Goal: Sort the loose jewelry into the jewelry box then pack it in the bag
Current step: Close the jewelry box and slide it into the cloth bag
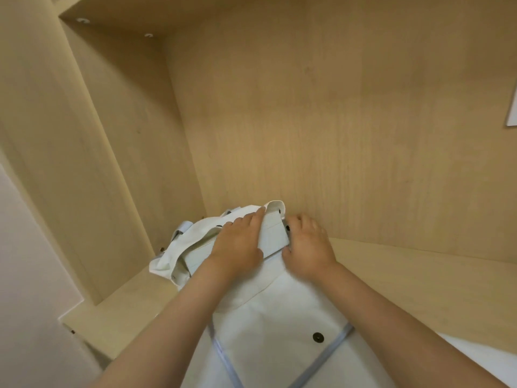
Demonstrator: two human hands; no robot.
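White bag point(279, 317) | jewelry box point(272, 233) under left hand point(237, 245) | right hand point(307, 247) beside

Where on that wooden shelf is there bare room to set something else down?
The widest bare patch of shelf lies right of the right hand and bag, up to the back panel. A narrower strip runs between the bag and the left side panel. The middle is crowded: left hand, right hand and box.

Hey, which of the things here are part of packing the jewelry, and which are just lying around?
Part of the job:
white bag
pale box at the bag's mouth
left hand and right hand, either side of the box

Just there:
white paper at the right edge
wooden shelf
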